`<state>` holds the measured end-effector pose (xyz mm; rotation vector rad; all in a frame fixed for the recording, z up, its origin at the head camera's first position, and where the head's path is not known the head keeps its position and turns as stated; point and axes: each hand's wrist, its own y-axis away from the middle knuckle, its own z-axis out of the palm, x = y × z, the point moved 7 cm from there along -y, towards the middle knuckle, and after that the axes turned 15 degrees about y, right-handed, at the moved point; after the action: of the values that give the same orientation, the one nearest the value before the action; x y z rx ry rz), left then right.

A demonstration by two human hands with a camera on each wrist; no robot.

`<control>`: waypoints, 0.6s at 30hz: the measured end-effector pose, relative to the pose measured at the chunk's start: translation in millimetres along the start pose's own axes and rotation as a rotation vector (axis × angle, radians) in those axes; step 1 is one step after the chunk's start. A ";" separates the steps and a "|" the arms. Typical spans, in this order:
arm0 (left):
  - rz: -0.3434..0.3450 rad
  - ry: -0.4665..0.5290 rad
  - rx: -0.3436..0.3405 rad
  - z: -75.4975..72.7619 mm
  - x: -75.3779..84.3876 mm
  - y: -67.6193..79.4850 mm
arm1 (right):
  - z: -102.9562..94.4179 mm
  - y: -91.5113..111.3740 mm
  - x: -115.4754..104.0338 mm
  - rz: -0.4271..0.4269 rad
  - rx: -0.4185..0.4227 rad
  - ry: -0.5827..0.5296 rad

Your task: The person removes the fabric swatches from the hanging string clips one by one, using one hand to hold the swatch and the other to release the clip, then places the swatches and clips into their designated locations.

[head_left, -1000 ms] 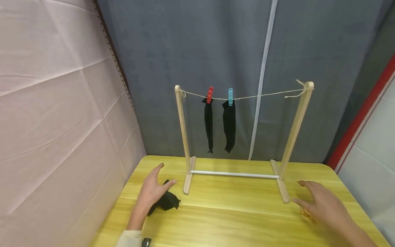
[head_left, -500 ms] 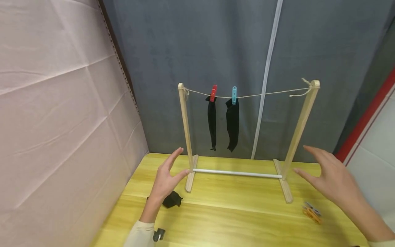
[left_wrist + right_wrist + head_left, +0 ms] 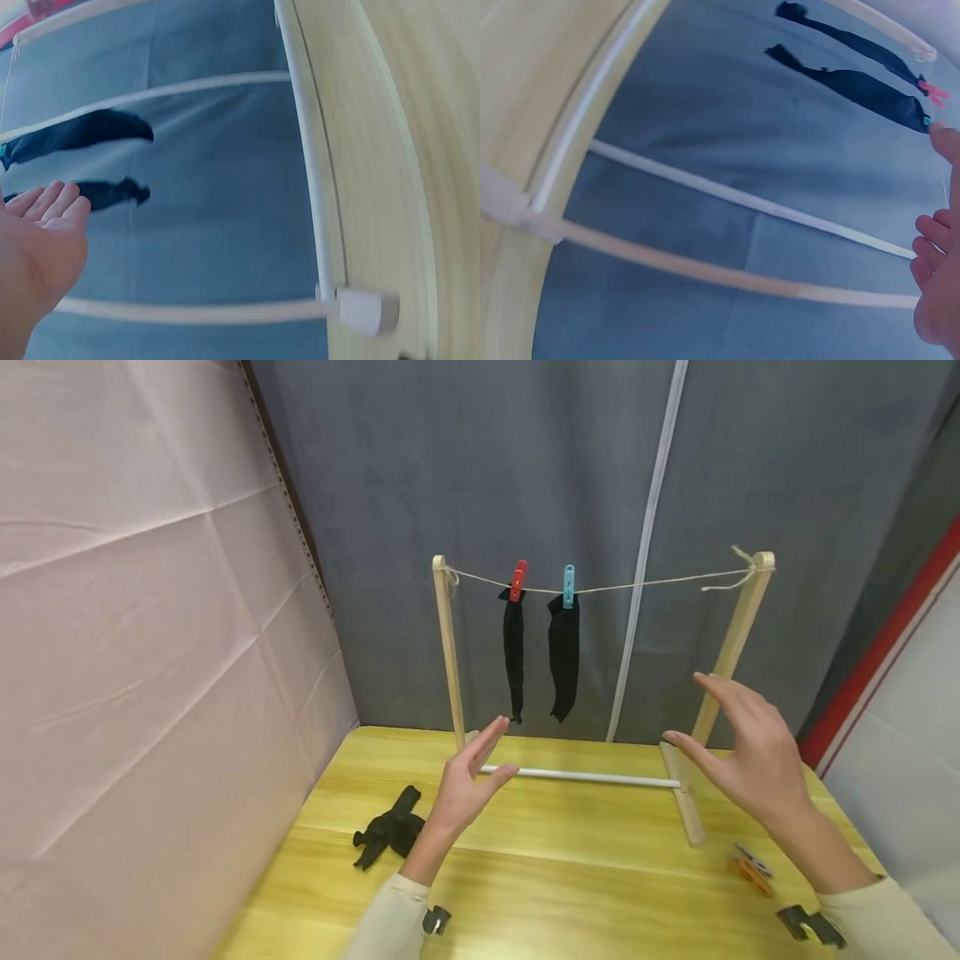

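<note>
My left hand is raised in front of the left end of a small wooden drying rack, fingers extended and thumb apart, holding nothing. My right hand is likewise raised with fingers spread from the thumb, overlapping the rack's right post. A string runs between the posts. From it hang a narrow black cloth under a red clothespin and a wider black cloth under a light-blue clothespin. In the left wrist view, the left fingers overlap one hanging cloth.
A crumpled black cloth lies on the yellow wood-grain table, left of my left forearm. An orange clothespin and a grey one lie at the right. The rack's white crossbar runs low between its feet. A grey curtain hangs behind.
Both hands have risen from low over the table; the left has moved right, and the right has lately shifted left. The crumpled cloth and the loose clothespins have come into fuller view.
</note>
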<state>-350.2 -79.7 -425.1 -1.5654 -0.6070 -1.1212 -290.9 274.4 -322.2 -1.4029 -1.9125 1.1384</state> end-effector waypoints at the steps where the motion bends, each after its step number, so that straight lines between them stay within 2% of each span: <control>1: -0.002 0.019 -0.001 4.2 -2.6 -2.8 | 0.6 -3.3 -2.6 0.004 -0.001 -0.008; 8: 0.006 0.127 0.029 20.3 -13.5 -22.6 | 13.0 -25.0 -24.2 0.016 -0.031 -0.068; 14: 0.052 0.163 0.049 28.0 -24.9 -48.0 | 15.4 -45.6 -38.5 0.004 0.005 -0.100; 18: 0.015 0.185 0.068 32.2 -40.9 -63.7 | 17.1 -58.2 -46.1 -0.008 0.032 -0.127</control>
<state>-409.8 -23.3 -431.9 -1.3879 -0.5031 -1.2061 -318.6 218.8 -278.2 -1.3333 -1.9754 1.2763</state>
